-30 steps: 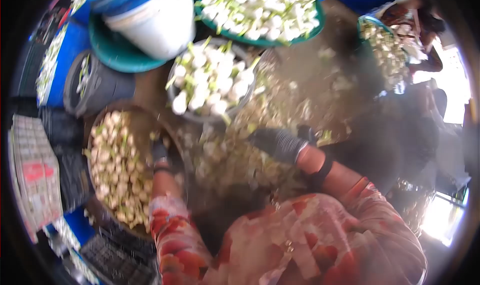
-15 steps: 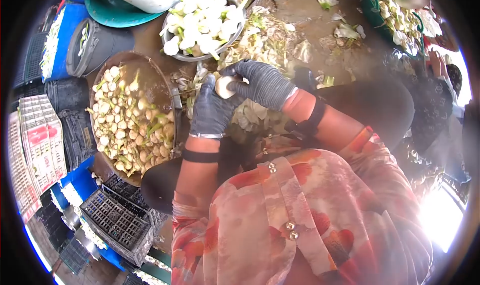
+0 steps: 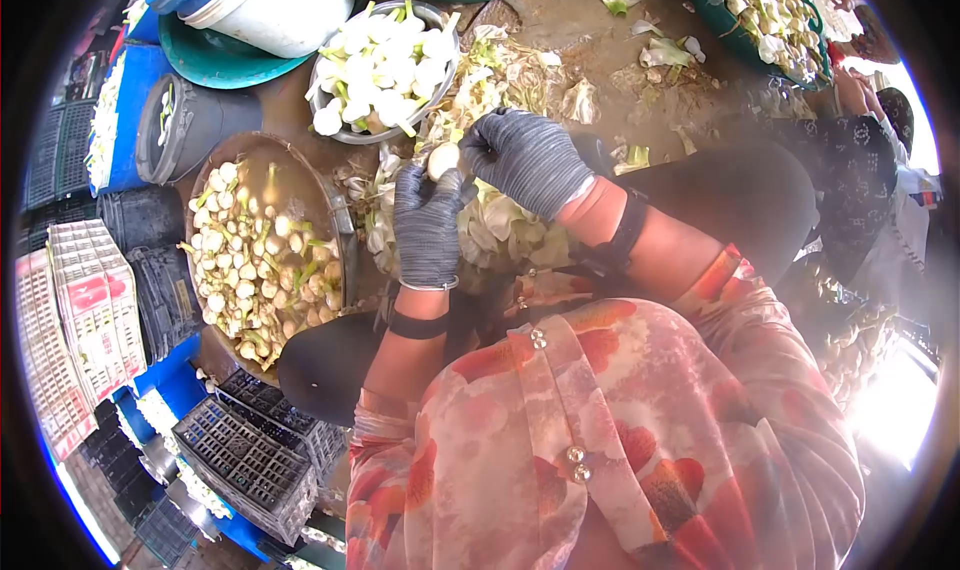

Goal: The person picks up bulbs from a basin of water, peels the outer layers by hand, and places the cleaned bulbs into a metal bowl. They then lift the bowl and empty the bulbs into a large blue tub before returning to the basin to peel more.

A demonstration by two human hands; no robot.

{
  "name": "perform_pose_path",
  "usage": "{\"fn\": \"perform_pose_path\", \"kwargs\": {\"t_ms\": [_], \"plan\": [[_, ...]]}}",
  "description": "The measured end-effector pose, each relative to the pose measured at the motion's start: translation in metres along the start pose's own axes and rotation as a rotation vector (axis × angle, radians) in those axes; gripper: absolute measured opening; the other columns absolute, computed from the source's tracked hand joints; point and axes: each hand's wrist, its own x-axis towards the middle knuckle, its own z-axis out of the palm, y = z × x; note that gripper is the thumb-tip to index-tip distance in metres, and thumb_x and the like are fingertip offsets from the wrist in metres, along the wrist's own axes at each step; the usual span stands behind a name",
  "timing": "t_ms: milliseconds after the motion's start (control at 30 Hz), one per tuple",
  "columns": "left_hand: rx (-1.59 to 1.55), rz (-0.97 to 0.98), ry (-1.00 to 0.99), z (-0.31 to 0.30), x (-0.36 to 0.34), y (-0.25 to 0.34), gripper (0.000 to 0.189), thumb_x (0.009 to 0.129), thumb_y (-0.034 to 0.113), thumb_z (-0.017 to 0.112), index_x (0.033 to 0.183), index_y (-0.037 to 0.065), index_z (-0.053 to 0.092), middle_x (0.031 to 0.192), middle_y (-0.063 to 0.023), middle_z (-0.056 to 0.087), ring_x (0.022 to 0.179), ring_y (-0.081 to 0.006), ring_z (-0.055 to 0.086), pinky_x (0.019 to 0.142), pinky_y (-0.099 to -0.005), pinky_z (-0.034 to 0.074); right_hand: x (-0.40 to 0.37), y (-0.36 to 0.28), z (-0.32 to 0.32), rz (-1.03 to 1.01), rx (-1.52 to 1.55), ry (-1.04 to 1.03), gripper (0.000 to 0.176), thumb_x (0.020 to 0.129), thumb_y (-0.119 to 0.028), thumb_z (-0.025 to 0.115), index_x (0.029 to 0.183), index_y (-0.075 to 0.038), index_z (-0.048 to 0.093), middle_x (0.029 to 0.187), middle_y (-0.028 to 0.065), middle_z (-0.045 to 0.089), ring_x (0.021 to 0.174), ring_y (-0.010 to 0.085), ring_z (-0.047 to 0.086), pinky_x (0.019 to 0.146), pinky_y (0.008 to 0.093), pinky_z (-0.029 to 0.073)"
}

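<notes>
My left hand (image 3: 428, 225), in a dark grey glove, grips a pale round bulb (image 3: 442, 161) between thumb and fingers. Just to its right is my gloved right hand (image 3: 525, 160), its fingers curled in; whatever they might pinch is hidden. A small gap separates the right fingertips from the bulb. Below both hands lies a heap of pale peeled leaves (image 3: 500, 225). To the left, a wide round tub (image 3: 337, 220) holds many brownish bulbs with green stems in murky water. Beyond my hands, a grey basin (image 3: 452, 65) is piled with clean white bulbs on green stems.
Leaf scraps (image 3: 668, 52) litter the wet floor. At upper left stand a dark bucket (image 3: 205, 120), a green basin (image 3: 225, 65) and a white bucket (image 3: 280, 15). Black crates (image 3: 245, 460) stand at lower left. Another person's hand (image 3: 852, 92) is by a green basket (image 3: 823, 45).
My right hand has come away from the bulb and its fingers have curled in. My left hand still holds the bulb. The whole view has shifted slightly.
</notes>
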Motion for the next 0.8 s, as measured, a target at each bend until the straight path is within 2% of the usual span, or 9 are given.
{"fn": "perform_pose_path", "kwargs": {"t_ms": [133, 267, 300, 400, 500, 533, 567, 667, 800], "plan": [[-0.202, -0.081, -0.077, 0.002, -0.001, 0.001, 0.033, 0.095, 0.006, 0.055, 0.127, 0.001, 0.049, 0.116, -0.0121, 0.058, 0.104, -0.0240, 0.062, 0.087, -0.0392, 0.057, 0.001, 0.006, -0.006, 0.061, 0.115, -0.067, 0.019, 0.086, -0.022, 0.065, 0.092, -0.005, 0.069, 0.080, 0.0141, 0.067, 0.072, 0.0278, 0.065, 0.069, 0.0359, 0.052], [-0.505, -0.139, -0.211, -0.006, -0.003, 0.003, 0.036, 0.098, 0.016, 0.056, 0.131, 0.006, 0.048, 0.119, -0.0135, 0.058, 0.107, -0.0277, 0.062, 0.090, -0.0453, 0.056, 0.012, 0.045, 0.009, 0.394, 0.416, -0.024, 0.026, 0.093, -0.023, 0.059, 0.103, -0.001, 0.067, 0.081, 0.0098, 0.068, 0.072, 0.0156, 0.060, 0.072, 0.0328, 0.051], [-0.565, -0.155, -0.229, -0.007, -0.003, 0.004, 0.036, 0.098, 0.017, 0.056, 0.132, 0.007, 0.047, 0.120, -0.0135, 0.058, 0.108, -0.0284, 0.062, 0.090, -0.0462, 0.056, 0.015, 0.049, -0.005, 0.440, 0.219, -0.008, 0.025, 0.094, -0.022, 0.060, 0.104, -0.001, 0.067, 0.084, 0.0082, 0.070, 0.074, 0.0145, 0.061, 0.072, 0.0322, 0.051], [-0.582, -0.152, -0.245, -0.012, 0.004, 0.003, 0.037, 0.099, 0.016, 0.054, 0.134, 0.007, 0.046, 0.121, -0.0137, 0.057, 0.111, -0.0295, 0.060, 0.092, -0.0481, 0.055, 0.017, 0.062, -0.009, 0.420, 0.280, 0.114, 0.024, 0.094, -0.022, 0.064, 0.103, -0.001, 0.067, 0.085, 0.0072, 0.071, 0.074, 0.0126, 0.060, 0.072, 0.0300, 0.051], [-0.513, -0.103, -0.174, -0.005, 0.006, 0.001, 0.035, 0.098, 0.011, 0.053, 0.132, 0.005, 0.046, 0.121, -0.0138, 0.057, 0.112, -0.0279, 0.059, 0.093, -0.0464, 0.055, 0.000, 0.023, -0.019, 0.152, 0.414, 0.027, 0.029, 0.091, -0.031, 0.063, 0.098, -0.003, 0.069, 0.087, 0.0181, 0.069, 0.078, 0.0314, 0.068, 0.074, 0.0372, 0.053], [-0.489, -0.093, -0.156, -0.001, 0.006, 0.000, 0.035, 0.098, 0.009, 0.053, 0.132, 0.005, 0.047, 0.121, -0.0137, 0.056, 0.112, -0.0270, 0.059, 0.094, -0.0454, 0.055, -0.005, 0.012, -0.019, 0.060, 0.263, 0.058, 0.026, 0.089, -0.030, 0.064, 0.093, -0.005, 0.069, 0.084, 0.0169, 0.069, 0.078, 0.0336, 0.067, 0.073, 0.0398, 0.053], [-0.445, -0.088, -0.147, 0.003, 0.007, -0.001, 0.034, 0.098, 0.008, 0.053, 0.131, 0.004, 0.048, 0.121, -0.0134, 0.056, 0.111, -0.0258, 0.059, 0.094, -0.0440, 0.055, -0.007, 0.001, -0.023, 0.031, 0.062, 0.058, 0.021, 0.086, -0.027, 0.065, 0.089, -0.007, 0.069, 0.081, 0.0154, 0.068, 0.078, 0.0345, 0.066, 0.072, 0.0420, 0.053], [-0.346, -0.025, -0.092, 0.013, 0.005, 0.005, 0.033, 0.096, 0.007, 0.056, 0.127, 0.000, 0.051, 0.121, -0.0117, 0.056, 0.108, -0.0209, 0.058, 0.093, -0.0383, 0.055, -0.009, -0.009, -0.020, 0.078, 0.001, 0.024, 0.017, 0.084, -0.024, 0.064, 0.087, -0.009, 0.069, 0.080, 0.0150, 0.068, 0.076, 0.0344, 0.066, 0.070, 0.0424, 0.053], [-0.215, -0.004, -0.123, 0.015, 0.003, 0.003, 0.038, 0.098, 0.012, 0.048, 0.134, 0.001, 0.044, 0.127, -0.0177, 0.053, 0.115, -0.0306, 0.057, 0.096, -0.0428, 0.053, -0.004, -0.003, -0.013, 0.120, 0.007, 0.060, 0.016, 0.081, -0.022, 0.063, 0.088, -0.009, 0.069, 0.079, 0.0158, 0.068, 0.076, 0.0346, 0.066, 0.072, 0.0428, 0.053]]}}
